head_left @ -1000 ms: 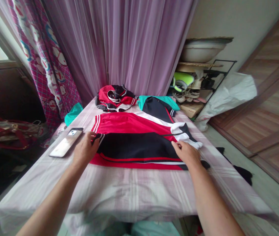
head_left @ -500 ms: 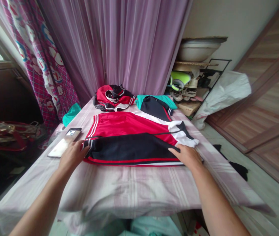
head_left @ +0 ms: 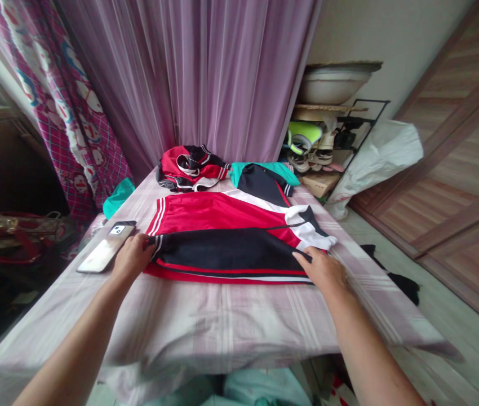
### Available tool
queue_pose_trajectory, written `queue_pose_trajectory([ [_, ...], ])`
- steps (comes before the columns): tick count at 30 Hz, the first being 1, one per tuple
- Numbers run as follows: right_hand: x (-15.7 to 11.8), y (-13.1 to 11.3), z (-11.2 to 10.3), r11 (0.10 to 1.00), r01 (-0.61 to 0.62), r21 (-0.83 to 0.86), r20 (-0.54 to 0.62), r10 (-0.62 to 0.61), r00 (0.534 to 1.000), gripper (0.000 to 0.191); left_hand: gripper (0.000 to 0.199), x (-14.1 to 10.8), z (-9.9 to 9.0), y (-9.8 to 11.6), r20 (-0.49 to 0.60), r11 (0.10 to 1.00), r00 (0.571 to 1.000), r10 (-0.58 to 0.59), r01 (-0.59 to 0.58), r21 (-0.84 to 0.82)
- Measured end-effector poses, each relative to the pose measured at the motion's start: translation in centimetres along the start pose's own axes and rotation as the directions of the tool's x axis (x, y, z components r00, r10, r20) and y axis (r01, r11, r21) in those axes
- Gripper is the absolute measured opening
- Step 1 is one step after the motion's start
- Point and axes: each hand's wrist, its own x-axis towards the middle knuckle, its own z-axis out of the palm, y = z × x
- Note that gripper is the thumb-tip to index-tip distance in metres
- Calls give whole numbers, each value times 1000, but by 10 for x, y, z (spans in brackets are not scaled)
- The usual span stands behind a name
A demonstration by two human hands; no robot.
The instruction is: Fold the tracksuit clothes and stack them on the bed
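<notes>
A red, black and white jacket [head_left: 214,211] lies spread on the cloth-covered table, its white collar [head_left: 307,228] to the right. Its near black sleeve [head_left: 222,248] is folded across the body, toward the striped hem at the left. My left hand [head_left: 134,256] pinches the cuff end of that sleeve. At the shoulder end, my right hand [head_left: 324,270] grips the black fabric, thumb on top and the other fingers hidden. The far dark sleeve [head_left: 260,183] stretches toward the back, partly over a teal cloth [head_left: 292,173].
A phone [head_left: 106,248] rests left of my left hand. Crumpled red and black clothing [head_left: 189,169] sits at the back of the table [head_left: 222,327]. Behind hangs a purple curtain [head_left: 222,73]. A rack with shoes and a basin [head_left: 332,84] stands at the back right.
My left hand has moved slightly right and away from me with the cuff, and more red shows beneath it. My right hand keeps its hold. The view has shifted slightly.
</notes>
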Motion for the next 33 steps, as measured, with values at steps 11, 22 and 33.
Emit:
queue_pose_trajectory([
  [11, 7, -107, -14, 812, 557, 173, -143, -539, 830, 53, 46, -31, 26, 73, 1, 873, 879, 478, -474, 117],
  [22, 26, -76, 15, 827, 539, 156, 167, -560, 811, 60, 56, -26, 51, 67, 71, 869, 879, 471, -477, 133],
  [33, 73, -29, -8, 972, 187, 143, -53, -181, 982, 40, 56, -27, 55, 68, 30, 863, 873, 487, -486, 140],
])
